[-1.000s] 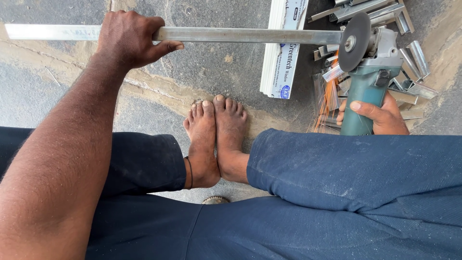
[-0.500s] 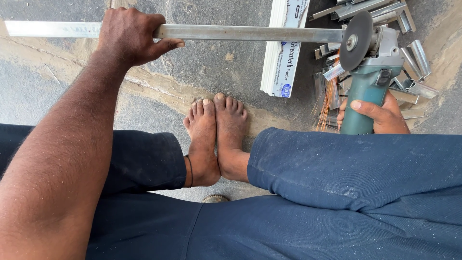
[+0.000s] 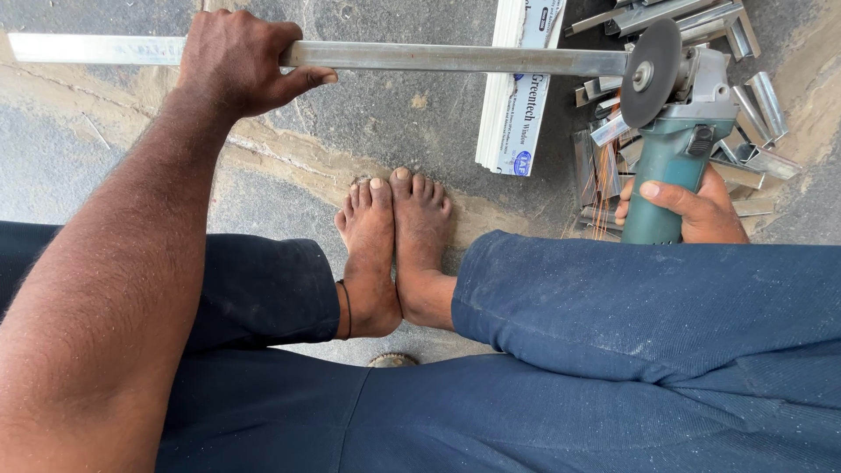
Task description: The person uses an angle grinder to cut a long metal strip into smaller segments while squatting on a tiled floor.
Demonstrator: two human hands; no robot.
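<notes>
Two hands at work — left hand [image 3: 236,61] clamped on level metal bar [image 3: 438,58], right hand [image 3: 692,206] round upright grinder [image 3: 670,140].

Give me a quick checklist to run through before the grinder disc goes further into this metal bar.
1. Left hand gripping the metal bar: ok, fingers wrapped around it.
2. Right hand on the angle grinder: ok, closed round the green body.
3. Disc at the bar's end: ok, edge meets it.
4. Bar clamped: not ok, held by hand only.
5. Bare feet: not ok, no footwear, sparks falling nearby.
6. Offcuts beside the grinder: not ok, cluttered.
</notes>
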